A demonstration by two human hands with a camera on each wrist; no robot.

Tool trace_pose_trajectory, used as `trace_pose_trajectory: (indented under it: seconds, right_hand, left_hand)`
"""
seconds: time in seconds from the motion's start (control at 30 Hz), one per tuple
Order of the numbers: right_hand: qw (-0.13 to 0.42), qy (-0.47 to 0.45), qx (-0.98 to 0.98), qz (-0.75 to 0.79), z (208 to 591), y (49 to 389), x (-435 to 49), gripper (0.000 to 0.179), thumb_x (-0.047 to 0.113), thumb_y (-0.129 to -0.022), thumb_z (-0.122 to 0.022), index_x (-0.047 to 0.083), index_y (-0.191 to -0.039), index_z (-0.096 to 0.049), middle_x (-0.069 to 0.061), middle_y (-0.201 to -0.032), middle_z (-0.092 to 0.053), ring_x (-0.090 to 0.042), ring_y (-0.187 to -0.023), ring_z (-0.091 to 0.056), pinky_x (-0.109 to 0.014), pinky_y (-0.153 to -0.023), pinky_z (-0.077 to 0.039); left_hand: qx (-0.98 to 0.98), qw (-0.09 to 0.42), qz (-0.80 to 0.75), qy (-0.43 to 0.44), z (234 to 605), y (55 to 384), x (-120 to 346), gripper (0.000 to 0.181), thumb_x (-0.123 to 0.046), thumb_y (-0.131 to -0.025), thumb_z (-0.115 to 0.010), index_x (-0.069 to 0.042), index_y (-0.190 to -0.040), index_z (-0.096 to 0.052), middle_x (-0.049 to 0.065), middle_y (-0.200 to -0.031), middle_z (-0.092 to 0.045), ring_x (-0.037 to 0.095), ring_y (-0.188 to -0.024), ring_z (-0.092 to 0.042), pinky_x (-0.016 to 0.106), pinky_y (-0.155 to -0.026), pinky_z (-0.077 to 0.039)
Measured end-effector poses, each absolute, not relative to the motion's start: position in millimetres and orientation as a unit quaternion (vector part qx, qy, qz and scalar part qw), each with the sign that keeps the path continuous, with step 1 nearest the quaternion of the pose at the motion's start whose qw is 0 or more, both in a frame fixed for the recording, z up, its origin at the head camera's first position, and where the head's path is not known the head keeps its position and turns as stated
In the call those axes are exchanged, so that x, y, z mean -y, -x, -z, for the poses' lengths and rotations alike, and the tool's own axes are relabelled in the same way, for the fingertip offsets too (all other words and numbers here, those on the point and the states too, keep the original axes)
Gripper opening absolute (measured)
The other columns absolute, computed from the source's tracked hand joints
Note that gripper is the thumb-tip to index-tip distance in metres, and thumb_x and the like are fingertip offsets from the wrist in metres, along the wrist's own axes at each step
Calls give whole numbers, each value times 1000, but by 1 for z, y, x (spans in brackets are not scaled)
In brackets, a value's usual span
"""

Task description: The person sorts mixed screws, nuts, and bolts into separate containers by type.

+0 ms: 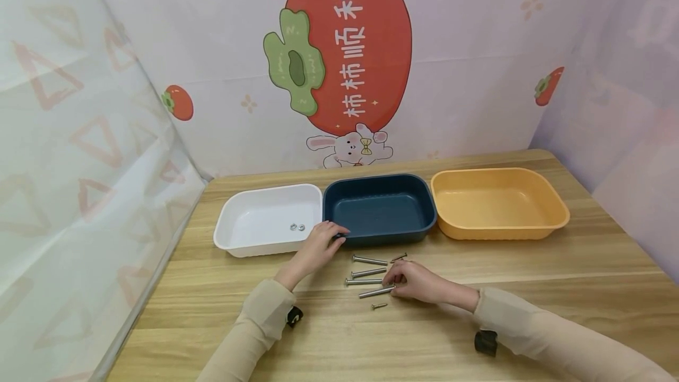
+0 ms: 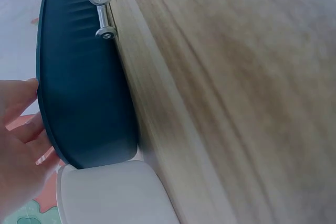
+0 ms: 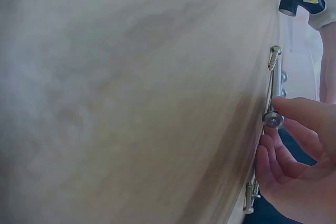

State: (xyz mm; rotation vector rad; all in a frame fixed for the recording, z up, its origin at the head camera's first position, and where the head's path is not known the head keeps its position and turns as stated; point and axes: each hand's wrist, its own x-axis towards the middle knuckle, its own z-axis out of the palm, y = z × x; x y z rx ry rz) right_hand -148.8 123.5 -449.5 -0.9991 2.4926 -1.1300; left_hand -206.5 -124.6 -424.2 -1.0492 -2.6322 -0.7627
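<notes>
My right hand [image 1: 416, 282] pinches the head end of a long silver bolt [image 1: 375, 292] between thumb and fingers, low over the table; the bolt's head [image 3: 273, 119] shows at the fingertips in the right wrist view. Several other long bolts [image 1: 369, 260] lie just left of that hand. One small screw [image 1: 379, 306] lies in front of them, and another small screw [image 1: 399, 257] lies behind. My left hand [image 1: 317, 247] grips the rim of the dark blue tray [image 1: 384, 239] at its front left corner, with the fingertips at the edge in the left wrist view.
The white tray [image 1: 254, 249], left of the blue one, has two nuts [image 1: 297, 227] inside. A yellow tray [image 1: 498, 233] stands on the right. All three trays form a row toward the back of the wooden table [image 1: 339, 346], before a printed cloth backdrop [image 1: 223, 134].
</notes>
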Motion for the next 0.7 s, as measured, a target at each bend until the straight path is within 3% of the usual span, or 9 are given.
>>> trace_pose_trajectory:
  seconds: [0.7]
  right_hand:
    - [115,349,-846,386,454,150,-122,8,-1,-79,-62,4,-84,-64,-2,-80,-58,-4,-71,-46,-20,-62,-40]
  left_hand:
    - [897,87,241,360,422,207,123,11,-5,-87,-54,-7,-95,-61,5,-92,-62,21,-92,-55,41,-93,-32]
